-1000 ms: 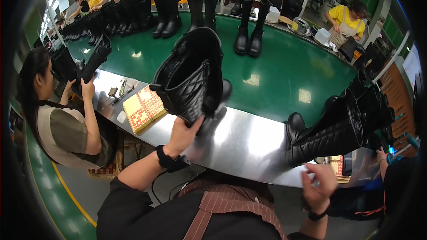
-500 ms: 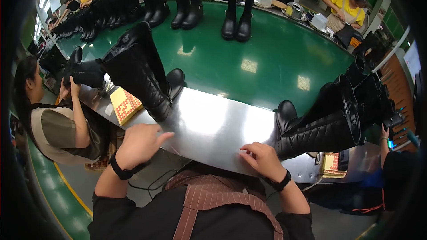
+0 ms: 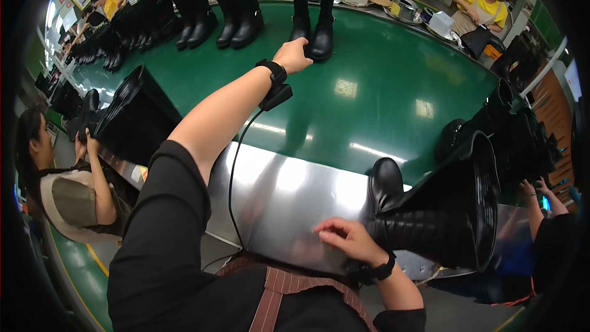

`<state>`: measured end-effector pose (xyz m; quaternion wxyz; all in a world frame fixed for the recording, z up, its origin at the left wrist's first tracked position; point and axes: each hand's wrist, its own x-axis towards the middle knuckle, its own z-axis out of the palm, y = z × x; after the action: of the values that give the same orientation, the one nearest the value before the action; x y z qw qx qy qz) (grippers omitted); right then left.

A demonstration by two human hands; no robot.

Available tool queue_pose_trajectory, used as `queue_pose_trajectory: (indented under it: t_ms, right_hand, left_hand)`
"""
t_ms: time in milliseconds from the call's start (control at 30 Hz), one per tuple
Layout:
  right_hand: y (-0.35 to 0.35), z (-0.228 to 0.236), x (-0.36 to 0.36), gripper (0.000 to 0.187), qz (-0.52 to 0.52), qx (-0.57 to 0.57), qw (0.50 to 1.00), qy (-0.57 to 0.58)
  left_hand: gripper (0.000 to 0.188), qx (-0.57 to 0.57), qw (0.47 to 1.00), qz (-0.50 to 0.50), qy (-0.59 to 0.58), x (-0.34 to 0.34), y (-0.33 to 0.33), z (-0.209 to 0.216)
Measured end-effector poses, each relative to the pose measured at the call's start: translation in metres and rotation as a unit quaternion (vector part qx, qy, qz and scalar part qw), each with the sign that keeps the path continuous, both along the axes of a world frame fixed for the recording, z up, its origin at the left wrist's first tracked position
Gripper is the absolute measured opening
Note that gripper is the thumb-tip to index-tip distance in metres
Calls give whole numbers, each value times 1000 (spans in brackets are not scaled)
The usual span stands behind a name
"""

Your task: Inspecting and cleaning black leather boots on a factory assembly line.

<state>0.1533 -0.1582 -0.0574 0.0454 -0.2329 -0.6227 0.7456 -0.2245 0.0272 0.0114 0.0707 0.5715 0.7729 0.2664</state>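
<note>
My left hand (image 3: 292,56) reaches far over the green surface with its thumb and fingers apart, at the toes of a standing pair of black boots (image 3: 319,34). It partly covers the left boot's toe; whether it touches cannot be told. Low over the metal edge, my right hand (image 3: 348,238) holds nothing, its fingers loosely bent and apart. Close by on its right, a tall black boot (image 3: 430,221) lies with its toe up and its wide shaft opening toward the right. Another tall black boot (image 3: 132,117) leans at the left, partly behind my left arm.
A green work surface (image 3: 369,117) with a shiny metal edge strip (image 3: 295,190) lies before me. Black boots (image 3: 196,18) line its far left side; more boots (image 3: 516,135) stand right. A co-worker (image 3: 80,190) at left handles a boot. A cable hangs from my left wrist.
My left hand has moved from the metal edge forward to the far pair of boots. The tall boot at left now appears farther left, while my right hand stays low near the lying boot.
</note>
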Motion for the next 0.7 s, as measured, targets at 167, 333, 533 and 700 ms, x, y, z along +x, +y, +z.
queue_pose_trajectory:
  t_ms: [167, 333, 533, 700]
  right_hand:
    - [8, -6, 5, 17, 25, 140, 990, 11]
    - [13, -7, 4, 17, 35, 142, 989, 0]
    - [20, 2, -4, 17, 41, 124, 991, -32]
    - [22, 2, -5, 16, 38, 136, 990, -18]
  left_hand:
    - [79, -27, 996, -51, 71, -22, 84, -54]
    - [100, -114, 979, 61, 156, -23, 133, -79]
    - [104, -118, 977, 16, 174, -49, 159, -106]
    - [102, -108, 981, -31, 161, -73, 166, -112]
